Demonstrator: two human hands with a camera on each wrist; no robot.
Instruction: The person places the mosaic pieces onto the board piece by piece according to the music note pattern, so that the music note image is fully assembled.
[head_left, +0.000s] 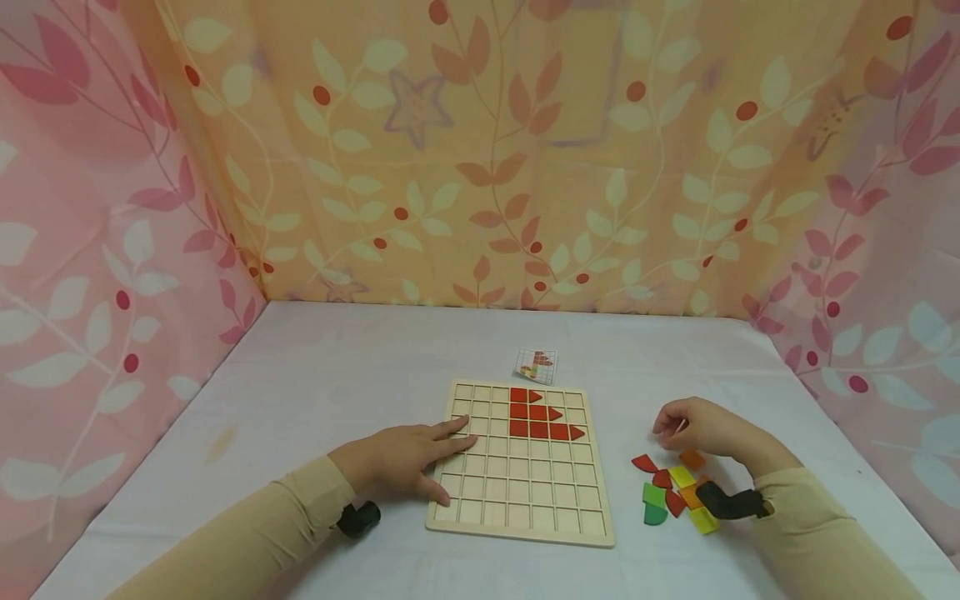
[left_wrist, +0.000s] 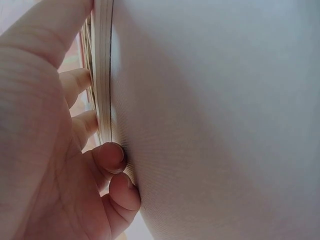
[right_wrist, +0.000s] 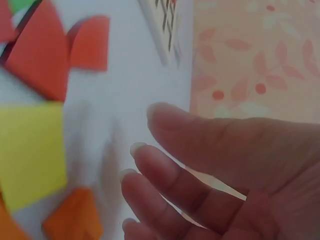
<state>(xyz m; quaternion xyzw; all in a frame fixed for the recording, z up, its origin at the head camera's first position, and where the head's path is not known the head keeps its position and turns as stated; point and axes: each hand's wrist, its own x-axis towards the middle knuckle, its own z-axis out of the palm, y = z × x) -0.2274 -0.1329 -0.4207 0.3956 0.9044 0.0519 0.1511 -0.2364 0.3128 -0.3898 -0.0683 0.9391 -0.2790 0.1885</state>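
Observation:
A light wooden grid board (head_left: 517, 492) lies on the table. Along its upper part, three rows of red pieces (head_left: 537, 429) each end in a point at the right. My left hand (head_left: 401, 458) rests on the board's left side with fingers spread; the left wrist view shows two fingertips (left_wrist: 111, 157) low against its edge. Over the loose pieces at the right hovers my right hand (head_left: 705, 429), fingers loosely bent. In the right wrist view nothing sits between thumb and fingers. Below it are red (head_left: 643, 463), yellow (head_left: 682, 476), orange (head_left: 692, 459) and green pieces (head_left: 655, 495).
Behind the board lies a small card (head_left: 536, 365) printed with a grid and coloured shapes. White cloth (head_left: 360, 350) covers the table. Floral curtains (head_left: 487, 150) stand at the back and both sides.

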